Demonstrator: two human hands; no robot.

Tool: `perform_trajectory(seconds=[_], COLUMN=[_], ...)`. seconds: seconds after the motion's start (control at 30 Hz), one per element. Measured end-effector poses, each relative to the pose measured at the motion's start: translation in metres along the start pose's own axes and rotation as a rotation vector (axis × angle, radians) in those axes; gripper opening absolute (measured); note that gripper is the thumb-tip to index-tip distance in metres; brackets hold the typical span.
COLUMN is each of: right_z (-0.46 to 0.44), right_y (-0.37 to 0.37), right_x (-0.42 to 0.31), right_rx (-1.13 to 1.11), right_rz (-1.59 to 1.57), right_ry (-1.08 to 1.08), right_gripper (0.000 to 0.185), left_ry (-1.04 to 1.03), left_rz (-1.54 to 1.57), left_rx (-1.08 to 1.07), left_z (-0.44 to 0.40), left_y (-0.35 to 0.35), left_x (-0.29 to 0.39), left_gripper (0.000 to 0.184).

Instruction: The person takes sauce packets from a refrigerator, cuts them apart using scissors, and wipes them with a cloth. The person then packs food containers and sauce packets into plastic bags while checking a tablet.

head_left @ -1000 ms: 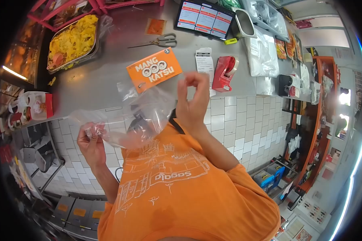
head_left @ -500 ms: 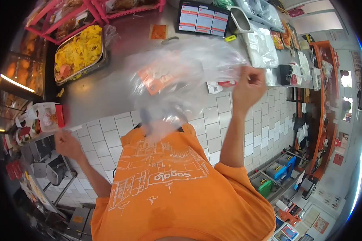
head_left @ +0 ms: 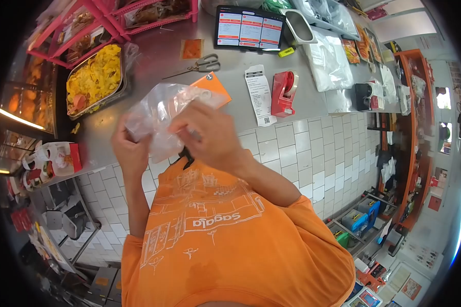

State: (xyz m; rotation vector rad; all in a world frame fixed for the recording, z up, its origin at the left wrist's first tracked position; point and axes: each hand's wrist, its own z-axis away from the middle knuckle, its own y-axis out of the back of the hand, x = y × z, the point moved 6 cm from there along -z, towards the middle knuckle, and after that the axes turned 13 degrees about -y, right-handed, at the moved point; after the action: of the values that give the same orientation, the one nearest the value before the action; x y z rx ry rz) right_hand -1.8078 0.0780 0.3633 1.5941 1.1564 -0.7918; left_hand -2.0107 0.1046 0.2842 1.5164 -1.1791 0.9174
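A clear plastic bag (head_left: 161, 110) hangs crumpled between my hands, over the counter's front edge. My left hand (head_left: 131, 140) grips its left side with the fingers closed. At its right side my right hand (head_left: 205, 134) has bent fingers touching the plastic; whether they pinch it is hard to make out. Behind the bag lies an orange box (head_left: 217, 88), partly covered by it. Scissors (head_left: 206, 63) rest on the metal counter just above the box. Right of the box are a printed receipt (head_left: 258, 94) and a red tape dispenser (head_left: 284, 94).
A tray of yellow food (head_left: 96, 77) stands at the back left beside pink baskets (head_left: 118, 25). A tablet (head_left: 249, 29), a yellow marker (head_left: 287, 51), a metal container (head_left: 300, 25) and a stack of plastic bags (head_left: 329, 61) are at the back. A red-and-white box (head_left: 66, 157) sits at the left edge.
My hands were wide apart, with the bag spread out and blurred over the counter. They have come together in front of me, and the bag is now bunched between them.
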Motion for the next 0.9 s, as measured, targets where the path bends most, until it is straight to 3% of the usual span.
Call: perform_trajectory(seconds=[0.03, 0.07, 0.1, 0.13, 0.17, 0.23, 0.27, 0.3, 0.37, 0.47, 0.5, 0.57, 0.63, 0.67, 0.7, 0.73, 0.77, 0.83, 0.87, 0.9], right_z=[0.000, 0.002, 0.004, 0.006, 0.007, -0.004, -0.007, -0.011, -0.012, 0.000, 0.001, -0.001, -0.002, -0.004, -0.003, -0.001, 0.001, -0.002, -0.006, -0.008], right_y=[0.019, 0.046, 0.076, 0.121, 0.152, 0.149, 0.141, 0.119, 0.074, 0.035, 0.030, 0.043, 0.062, 0.084, 0.101, 0.102, 0.103, 0.102, 0.090, 0.077], right_x=[0.001, 0.012, 0.022, 0.035, 0.047, 0.040, 0.038, 0.038, 0.031, 0.011, 0.009, 0.014, 0.025, 0.035, 0.042, 0.050, 0.057, 0.060, 0.057, 0.052], right_rx=[0.052, 0.242, 0.433, 0.578, 0.711, 0.574, 0.438, 0.221, -0.113, -0.337, -0.398, -0.350, -0.289, -0.083, 0.122, 0.124, 0.162, 0.190, 0.070, -0.050], right_rz=[0.114, 0.223, 0.330, 0.123, -0.091, -0.104, -0.107, 0.019, 0.064, -0.036, -0.105, -0.043, 0.017, 0.066, 0.113, 0.108, 0.061, 0.008, -0.028, -0.064], right_ry=[-0.013, 0.022, 0.061, -0.133, -0.330, -0.319, -0.319, -0.281, -0.124, -0.178, -0.197, -0.215, -0.243, -0.238, -0.229, -0.230, -0.215, -0.199, -0.162, -0.126], right_gripper=[0.017, 0.017, 0.017, 0.017, 0.017, 0.015, 0.014, 0.033, 0.041, 0.041, 0.041, 0.040, 0.041, 0.038, 0.036, 0.036, 0.035, 0.035, 0.034, 0.033], left_ry=[-0.176, -0.355, -0.097, 0.167, 0.166, -0.013, -0.032, -0.048, -0.229, -0.218, 0.035, 0.288, 0.124, 0.068, 0.129, 0.187, 0.185, -0.369, -0.364, -0.264], left_rz=[-0.333, -0.664, -0.765, -0.855, -0.857, -0.496, -0.324, -0.152, 0.068, 0.426, 0.298, 0.165, -0.086, -0.170, -0.174, -0.178, -0.182, -0.775, -0.780, -0.372], left_rx=[0.113, 0.234, 0.286, 0.341, 0.356, 0.425, 0.301, 0.177, 0.023, 0.042, -0.047, -0.136, -0.321, -0.380, -0.216, -0.054, -0.053, -0.089, -0.087, -0.226], left_z=[0.003, 0.007, 0.004, 0.007, 0.010, 0.008, -0.001, -0.011, -0.026, -0.024, -0.009, 0.005, 0.001, 0.001, 0.003, 0.003, -0.001, -0.009, -0.011, -0.014], left_y=[0.014, 0.031, 0.074, 0.112, 0.118, 0.122, 0.096, 0.059, 0.008, -0.049, -0.055, -0.049, -0.039, -0.034, -0.017, -0.002, -0.005, -0.024, -0.034, -0.056], left_x=[-0.002, -0.004, -0.034, -0.059, -0.061, -0.059, -0.044, -0.022, 0.012, 0.061, 0.023, -0.020, -0.028, -0.029, -0.029, -0.028, -0.015, 0.050, 0.062, 0.065], left_gripper=[0.036, 0.035, 0.035, 0.035, 0.035, 0.027, 0.028, 0.032, 0.042, 0.041, 0.042, 0.044, 0.050, 0.053, 0.055, 0.057, 0.057, 0.053, 0.053, 0.054])
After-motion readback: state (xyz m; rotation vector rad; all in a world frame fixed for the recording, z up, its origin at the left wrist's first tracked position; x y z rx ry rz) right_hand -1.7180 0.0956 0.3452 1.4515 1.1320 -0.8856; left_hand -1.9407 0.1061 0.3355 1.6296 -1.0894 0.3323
